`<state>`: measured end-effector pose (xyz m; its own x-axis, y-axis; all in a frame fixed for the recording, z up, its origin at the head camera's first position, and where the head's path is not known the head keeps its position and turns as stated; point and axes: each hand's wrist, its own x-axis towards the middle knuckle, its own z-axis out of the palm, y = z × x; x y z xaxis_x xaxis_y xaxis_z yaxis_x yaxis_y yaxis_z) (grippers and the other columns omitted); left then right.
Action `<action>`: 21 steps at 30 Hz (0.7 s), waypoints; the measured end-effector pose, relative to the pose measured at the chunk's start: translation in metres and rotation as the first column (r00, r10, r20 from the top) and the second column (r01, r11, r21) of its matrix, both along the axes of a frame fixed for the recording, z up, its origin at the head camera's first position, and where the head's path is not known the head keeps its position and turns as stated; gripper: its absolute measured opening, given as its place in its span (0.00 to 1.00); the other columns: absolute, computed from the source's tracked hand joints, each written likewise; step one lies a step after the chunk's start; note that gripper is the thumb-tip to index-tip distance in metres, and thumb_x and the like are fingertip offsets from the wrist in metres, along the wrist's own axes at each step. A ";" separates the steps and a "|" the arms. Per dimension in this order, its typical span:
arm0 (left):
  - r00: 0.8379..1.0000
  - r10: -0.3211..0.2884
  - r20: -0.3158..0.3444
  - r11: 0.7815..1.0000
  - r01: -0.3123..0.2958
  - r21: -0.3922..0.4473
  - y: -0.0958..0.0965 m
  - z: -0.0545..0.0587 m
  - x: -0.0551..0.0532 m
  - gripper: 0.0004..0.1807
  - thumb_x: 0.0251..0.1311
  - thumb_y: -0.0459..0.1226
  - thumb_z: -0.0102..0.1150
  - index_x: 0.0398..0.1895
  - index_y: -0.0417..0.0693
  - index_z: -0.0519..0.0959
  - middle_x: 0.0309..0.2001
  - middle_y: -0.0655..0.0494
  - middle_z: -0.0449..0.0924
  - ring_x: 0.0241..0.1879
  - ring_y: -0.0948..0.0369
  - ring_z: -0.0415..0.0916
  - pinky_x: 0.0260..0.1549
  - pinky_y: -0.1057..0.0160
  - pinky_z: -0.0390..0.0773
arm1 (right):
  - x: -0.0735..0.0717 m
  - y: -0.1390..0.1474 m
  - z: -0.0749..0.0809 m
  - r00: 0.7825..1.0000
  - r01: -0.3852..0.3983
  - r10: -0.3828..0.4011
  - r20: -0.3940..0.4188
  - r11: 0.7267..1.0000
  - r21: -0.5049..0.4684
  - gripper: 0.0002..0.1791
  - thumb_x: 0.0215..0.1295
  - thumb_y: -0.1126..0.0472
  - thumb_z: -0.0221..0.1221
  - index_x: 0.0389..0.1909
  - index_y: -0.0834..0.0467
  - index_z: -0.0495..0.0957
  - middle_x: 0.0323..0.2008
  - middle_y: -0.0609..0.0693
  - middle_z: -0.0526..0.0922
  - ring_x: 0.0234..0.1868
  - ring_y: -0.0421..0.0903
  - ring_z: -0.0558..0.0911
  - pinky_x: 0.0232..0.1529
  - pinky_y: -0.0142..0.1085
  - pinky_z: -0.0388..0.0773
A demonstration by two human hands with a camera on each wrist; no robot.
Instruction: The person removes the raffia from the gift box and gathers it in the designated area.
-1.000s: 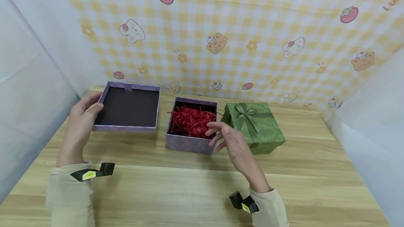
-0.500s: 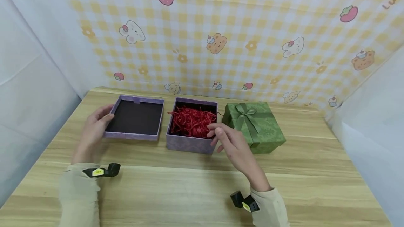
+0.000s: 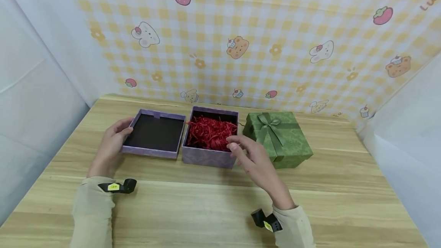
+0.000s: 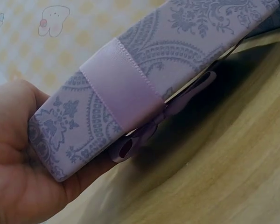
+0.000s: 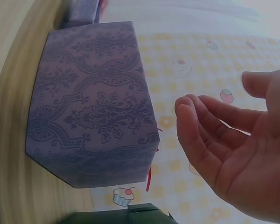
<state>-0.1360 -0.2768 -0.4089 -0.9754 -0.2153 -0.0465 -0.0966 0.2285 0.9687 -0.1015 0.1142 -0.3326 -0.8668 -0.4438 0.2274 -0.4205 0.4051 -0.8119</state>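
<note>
My left hand grips the left edge of a purple box lid, turned with its black inside up. The left wrist view shows the lid's patterned side, a lilac ribbon across it and a bow beneath, close over the table. Right of the lid stands the open purple box, filled with red shredded paper. My right hand hovers at the box's front right corner, fingers loosely bent and holding nothing. In the right wrist view, a gap separates those fingertips from the box.
A green gift box with a ribbon bow stands just right of the purple box. Behind the wooden table hangs a yellow checked cloth. White curtains close off both sides.
My left hand has carried the lid rightward and down toward the table, bringing it beside the purple box. My right hand has barely moved, its fingers shifting slightly.
</note>
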 end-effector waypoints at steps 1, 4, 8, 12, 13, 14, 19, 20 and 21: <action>1.000 0.004 0.002 1.000 -0.004 -0.014 0.000 0.000 0.000 0.26 0.70 0.37 0.42 0.67 0.34 0.59 0.61 0.43 0.62 0.54 0.62 0.63 0.44 0.78 0.63 | 0.000 0.000 0.000 1.000 0.004 -0.004 -0.007 1.000 0.014 0.18 0.72 0.54 0.47 0.53 0.59 0.75 0.37 0.53 0.81 0.30 0.47 0.79 0.27 0.36 0.77; 1.000 0.015 0.020 1.000 -0.015 -0.026 0.001 0.000 -0.001 0.26 0.69 0.37 0.42 0.67 0.33 0.59 0.61 0.42 0.62 0.55 0.62 0.62 0.46 0.76 0.63 | 0.000 -0.001 -0.001 1.000 -0.008 0.008 -0.011 0.999 0.051 0.18 0.70 0.53 0.50 0.53 0.58 0.76 0.37 0.51 0.81 0.30 0.44 0.80 0.26 0.35 0.76; 0.998 0.005 0.067 0.999 -0.002 -0.046 0.000 0.001 0.000 0.27 0.69 0.38 0.43 0.67 0.33 0.59 0.61 0.40 0.62 0.51 0.66 0.64 0.45 0.76 0.63 | -0.001 -0.002 -0.002 0.997 -0.059 0.053 0.055 0.994 0.096 0.19 0.70 0.52 0.51 0.55 0.59 0.74 0.34 0.51 0.81 0.24 0.41 0.79 0.22 0.35 0.75; 0.995 -0.040 0.094 0.987 0.054 -0.149 -0.002 0.003 0.001 0.27 0.69 0.39 0.41 0.66 0.31 0.59 0.60 0.34 0.64 0.49 0.62 0.66 0.44 0.73 0.65 | -0.001 -0.004 -0.005 0.991 -0.087 0.069 0.115 0.983 0.159 0.21 0.70 0.53 0.51 0.57 0.61 0.73 0.33 0.52 0.81 0.21 0.44 0.79 0.21 0.35 0.75; 0.994 -0.054 0.097 0.980 0.072 -0.184 -0.002 0.004 0.001 0.27 0.70 0.40 0.41 0.66 0.30 0.59 0.60 0.32 0.64 0.51 0.59 0.66 0.46 0.70 0.66 | -0.002 -0.004 -0.005 0.991 -0.089 0.068 0.119 0.980 0.178 0.20 0.70 0.54 0.51 0.56 0.61 0.73 0.32 0.51 0.82 0.21 0.44 0.79 0.20 0.34 0.74; 0.993 -0.065 0.103 0.977 0.085 -0.197 -0.003 0.004 0.001 0.27 0.70 0.40 0.40 0.66 0.29 0.58 0.59 0.31 0.64 0.52 0.55 0.66 0.48 0.65 0.66 | -0.002 -0.004 -0.006 0.991 -0.088 0.066 0.114 0.976 0.199 0.19 0.70 0.54 0.51 0.56 0.61 0.74 0.31 0.50 0.82 0.21 0.44 0.79 0.20 0.34 0.74; 0.987 -0.110 0.118 0.960 0.137 -0.245 -0.002 0.008 0.003 0.28 0.71 0.41 0.38 0.66 0.28 0.56 0.59 0.27 0.62 0.57 0.41 0.61 0.53 0.46 0.63 | -0.002 -0.006 -0.007 0.996 -0.077 0.062 0.065 0.961 0.267 0.16 0.69 0.56 0.53 0.52 0.59 0.77 0.30 0.47 0.82 0.24 0.40 0.78 0.24 0.33 0.74; 0.986 -0.115 0.121 0.957 0.142 -0.251 -0.001 0.009 0.003 0.28 0.71 0.42 0.37 0.66 0.28 0.57 0.59 0.27 0.62 0.57 0.41 0.62 0.52 0.47 0.64 | -0.002 -0.006 -0.007 0.997 -0.074 0.061 0.056 0.959 0.272 0.15 0.68 0.56 0.53 0.51 0.59 0.77 0.31 0.47 0.82 0.24 0.39 0.78 0.25 0.33 0.74; 0.986 -0.117 0.119 0.953 0.146 -0.265 -0.001 0.010 0.004 0.28 0.71 0.42 0.37 0.65 0.27 0.58 0.59 0.27 0.63 0.56 0.42 0.63 0.50 0.49 0.66 | -0.002 -0.006 -0.007 0.997 -0.072 0.061 0.049 0.959 0.275 0.15 0.68 0.57 0.53 0.51 0.59 0.77 0.32 0.47 0.82 0.25 0.38 0.78 0.26 0.32 0.74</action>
